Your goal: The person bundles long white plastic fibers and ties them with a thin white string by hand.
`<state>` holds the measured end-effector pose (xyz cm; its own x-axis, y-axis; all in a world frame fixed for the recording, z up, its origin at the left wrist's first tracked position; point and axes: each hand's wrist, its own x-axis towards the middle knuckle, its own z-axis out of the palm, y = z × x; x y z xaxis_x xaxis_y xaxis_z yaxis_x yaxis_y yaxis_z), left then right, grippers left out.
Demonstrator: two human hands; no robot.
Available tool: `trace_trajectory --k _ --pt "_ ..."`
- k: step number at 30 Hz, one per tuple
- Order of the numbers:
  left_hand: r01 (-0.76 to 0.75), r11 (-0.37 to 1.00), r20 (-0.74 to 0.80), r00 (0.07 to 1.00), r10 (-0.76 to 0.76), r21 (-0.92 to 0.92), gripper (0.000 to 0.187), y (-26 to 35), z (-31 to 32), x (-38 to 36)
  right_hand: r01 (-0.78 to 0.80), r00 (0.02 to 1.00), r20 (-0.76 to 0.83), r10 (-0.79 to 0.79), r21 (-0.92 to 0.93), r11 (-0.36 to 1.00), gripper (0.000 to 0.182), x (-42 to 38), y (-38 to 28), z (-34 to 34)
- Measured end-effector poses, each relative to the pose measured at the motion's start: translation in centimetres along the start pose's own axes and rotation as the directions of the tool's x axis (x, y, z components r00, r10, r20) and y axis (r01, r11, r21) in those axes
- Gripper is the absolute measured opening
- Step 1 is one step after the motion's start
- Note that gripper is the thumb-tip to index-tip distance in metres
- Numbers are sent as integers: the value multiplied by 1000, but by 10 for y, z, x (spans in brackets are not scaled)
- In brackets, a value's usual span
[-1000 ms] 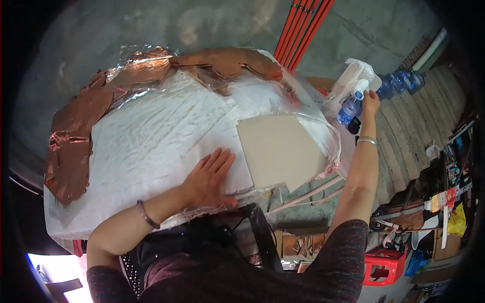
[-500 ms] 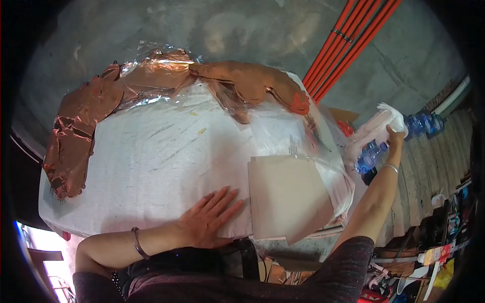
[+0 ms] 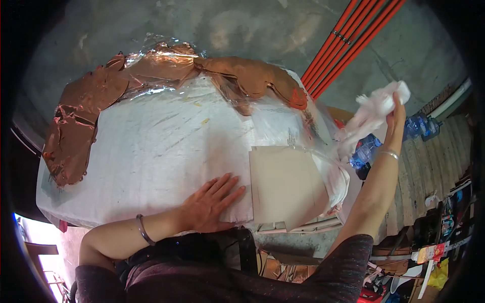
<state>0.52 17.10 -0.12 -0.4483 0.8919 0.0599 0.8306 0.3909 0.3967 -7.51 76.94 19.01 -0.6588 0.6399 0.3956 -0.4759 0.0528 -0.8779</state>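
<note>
My left hand (image 3: pixel 211 203) lies flat with spread fingers on a white-covered work surface (image 3: pixel 151 151), just left of a tan cardboard sheet (image 3: pixel 285 187). Far to the right, my right hand (image 3: pixel 396 115) grips a crumpled, translucent white sheet (image 3: pixel 374 111), possibly plastic. Its bunched end rises above the fingers, while the lower part trails toward the table's right edge. Part of the right hand's grip is hidden behind the sheet. Blue-tinted plastic bottles (image 3: pixel 365 150) stand below and beside that hand.
Copper-coloured shaped sheets (image 3: pixel 70 141) lie along the left and back edges, some in clear film. Orange pipes (image 3: pixel 343 43) run up the grey wall (image 3: pixel 242 30). Corrugated grey material (image 3: pixel 439 171) and mixed clutter (image 3: pixel 429 252) are at the right.
My right hand has lifted the white sheet up and slightly right, stretching it out from the table's edge. My left hand stays flat in place. The view has shifted slightly.
</note>
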Motion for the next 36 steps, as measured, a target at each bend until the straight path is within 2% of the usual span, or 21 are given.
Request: trace_trajectory --k 4,6,8,9,12,13,14,18,20,21,23,25,27,29,30,32,33,35,36 --pt "-20 1000 -32 999 20 2 87 0 2 -2 387 913 139 -384 8 922 40 -2 -86 101" --pt "-23 1000 -35 999 23 3 87 -1 4 -4 524 790 280 -545 151 838 45 -9 -136 162" --pt "-30 999 -40 999 31 24 88 -2 5 -4 617 714 333 -616 117 778 44 -27 -191 223" --pt "-29 999 -49 998 30 25 88 -2 6 -5 621 708 338 -620 121 775 44 -46 -217 252" --pt "-55 998 -121 991 55 -4 86 -4 10 -7 654 466 523 -714 340 676 48 -118 -288 341" --pt "-110 994 -212 971 109 6 82 -8 15 -6 647 359 507 -783 470 601 43 -142 -308 368" --pt "-164 986 -299 941 162 20 79 -9 17 -7 659 316 520 -794 482 578 43 -168 -322 388" --pt "-190 978 -400 893 208 84 71 0 5 -21 674 214 573 -791 500 544 42 -252 -348 435" --pt "-245 969 -490 843 221 16 65 9 3 -37 675 188 589 -786 503 539 42 -287 -354 452" --pt "-219 976 -490 848 201 21 65 13 0 -49 676 182 602 -778 497 543 42 -302 -357 458" --pt "-259 962 -574 802 162 -91 66 33 -26 -85 665 176 619 -765 498 556 41 -333 -354 464" --pt "-212 974 -699 709 96 -81 70 33 -61 -130 666 169 649 -742 480 571 41 -360 -351 464" --pt "11 1000 -836 548 -23 -21 70 17 -97 -185 681 174 692 -701 430 593 41 -383 -345 460" --pt "67 976 -943 253 -218 -208 61 12 -136 -247 688 178 736 -653 382 617 41 -405 -334 449" --pt "92 963 -944 193 -268 -254 58 16 -151 -292 704 181 765 -618 338 625 41 -414 -329 446" --pt "138 939 -893 292 -343 -316 54 27 -158 -375 716 186 824 -535 259 648 40 -434 -312 433" --pt "173 919 -818 417 -395 -355 52 29 -155 -410 722 193 855 -481 209 660 40 -444 -302 424" --pt "276 831 -493 699 -518 -482 49 15 -121 -458 721 200 918 -343 100 686 40 -464 -276 410" --pt "344 779 -286 791 -541 -524 47 6 -93 -473 712 200 947 -253 37 701 40 -473 -260 403"
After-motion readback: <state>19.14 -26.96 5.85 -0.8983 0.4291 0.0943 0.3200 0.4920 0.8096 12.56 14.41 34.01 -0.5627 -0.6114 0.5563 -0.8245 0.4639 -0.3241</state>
